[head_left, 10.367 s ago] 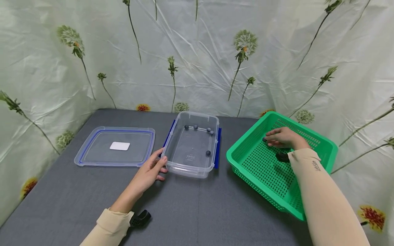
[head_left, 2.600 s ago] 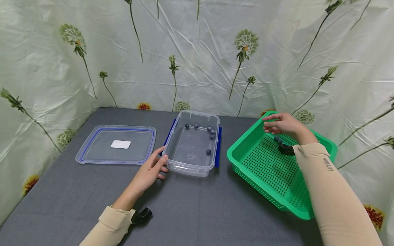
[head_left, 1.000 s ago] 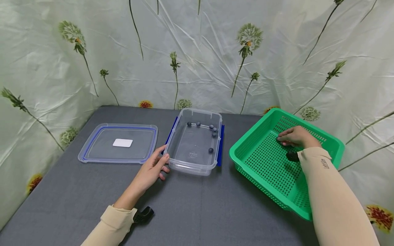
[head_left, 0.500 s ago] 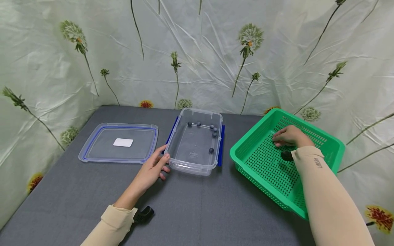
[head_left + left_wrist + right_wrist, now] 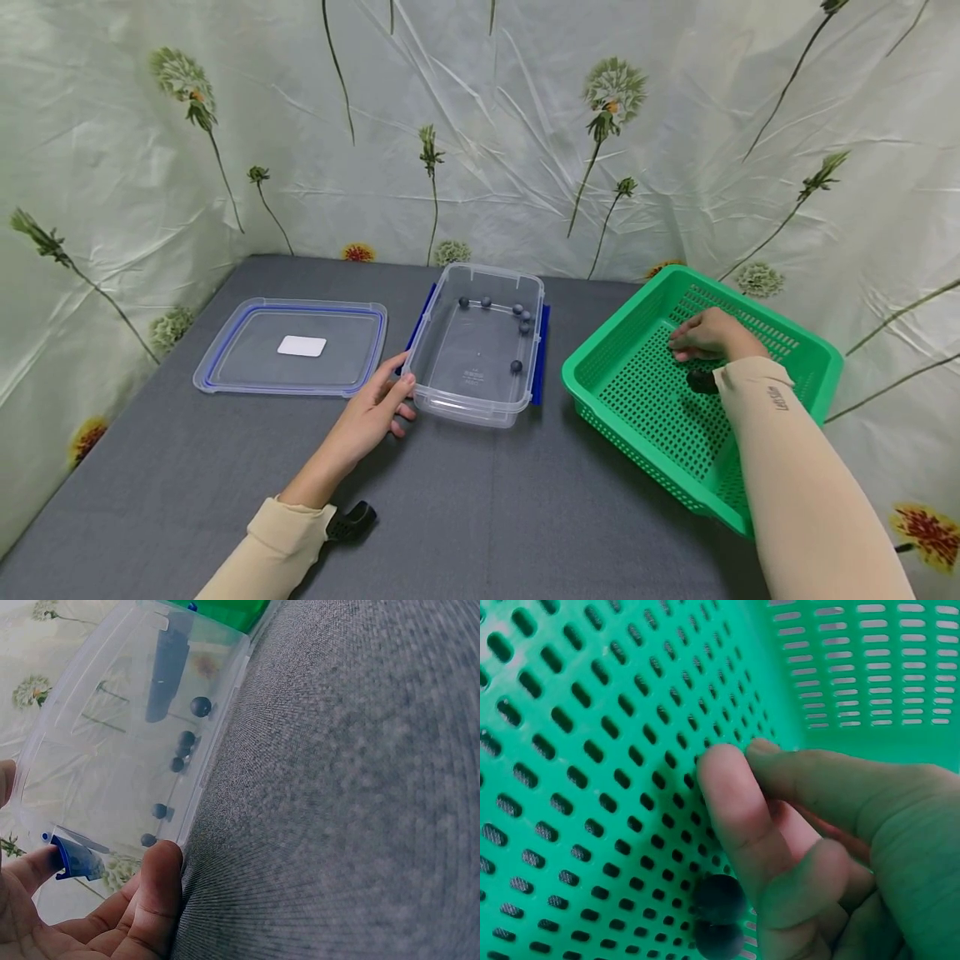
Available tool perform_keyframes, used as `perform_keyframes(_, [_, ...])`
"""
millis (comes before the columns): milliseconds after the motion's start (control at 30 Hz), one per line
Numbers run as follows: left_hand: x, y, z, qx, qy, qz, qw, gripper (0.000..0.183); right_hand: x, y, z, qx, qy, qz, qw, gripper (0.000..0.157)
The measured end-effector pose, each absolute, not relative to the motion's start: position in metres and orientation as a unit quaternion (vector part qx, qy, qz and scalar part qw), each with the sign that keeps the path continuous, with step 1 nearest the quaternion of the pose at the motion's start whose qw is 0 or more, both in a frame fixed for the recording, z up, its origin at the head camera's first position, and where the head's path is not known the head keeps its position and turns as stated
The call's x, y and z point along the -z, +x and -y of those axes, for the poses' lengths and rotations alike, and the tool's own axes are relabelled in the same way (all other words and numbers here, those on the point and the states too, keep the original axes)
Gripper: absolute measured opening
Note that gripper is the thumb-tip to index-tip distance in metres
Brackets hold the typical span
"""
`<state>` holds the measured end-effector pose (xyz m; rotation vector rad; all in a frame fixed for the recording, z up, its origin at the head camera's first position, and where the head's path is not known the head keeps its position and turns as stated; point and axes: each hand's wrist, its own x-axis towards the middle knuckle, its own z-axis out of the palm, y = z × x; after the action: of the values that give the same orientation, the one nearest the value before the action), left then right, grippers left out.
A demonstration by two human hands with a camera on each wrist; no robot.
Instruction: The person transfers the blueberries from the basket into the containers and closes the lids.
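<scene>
The clear plastic box (image 5: pixel 472 408) stands on the grey cloth, its blue latches folded outward, with several blueberries (image 5: pixel 516 367) inside. My left hand (image 5: pixel 372 408) holds the box's near left corner; in the left wrist view one finger touches a blue latch (image 5: pixel 73 859). Inside the green basket (image 5: pixel 645 454), my right hand (image 5: pixel 708 333) is low near the floor, thumb and index fingertips close together. Whether a blueberry sits between those tips is hidden. Two dark blueberries (image 5: pixel 720 898) lie on the basket floor beside the curled fingers in the right wrist view.
To the left of the box lies its clear lid (image 5: pixel 251 367) with a blue seal and a white label (image 5: pixel 302 346). Grey cloth (image 5: pixel 450 517) covers the table. A flower-printed curtain (image 5: pixel 495 167) hangs behind and at the sides.
Over ten seconds, one more blueberry has appeared at the box's right side. My right hand has lowered back into the basket and lately shifted slightly left. My left hand keeps its hold.
</scene>
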<state>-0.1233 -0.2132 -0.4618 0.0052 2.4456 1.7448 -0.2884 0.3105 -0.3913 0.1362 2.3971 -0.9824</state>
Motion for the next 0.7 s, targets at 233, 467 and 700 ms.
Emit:
perform_keyframes(233, [0.462, -0.123, 0.214, -0.577, 0.003, -0.814, 0.067, 0.058, 0.383, -0.286, -0.311, 0.359, 0.026, -0.896, 0.260, 0.046])
perform_keyframes(467, [0.463, -0.124, 0.214, -0.576, 0.004, -0.814, 0.068, 0.059, 0.378, -0.288, -0.310, 0.370, 0.008, -0.896, 0.246, 0.048])
perform_keyframes(700, [0.464, -0.124, 0.214, -0.579, 0.003, -0.812, 0.070, 0.059, 0.371, -0.290, -0.307, 0.403, -0.014, -0.884, 0.236, 0.053])
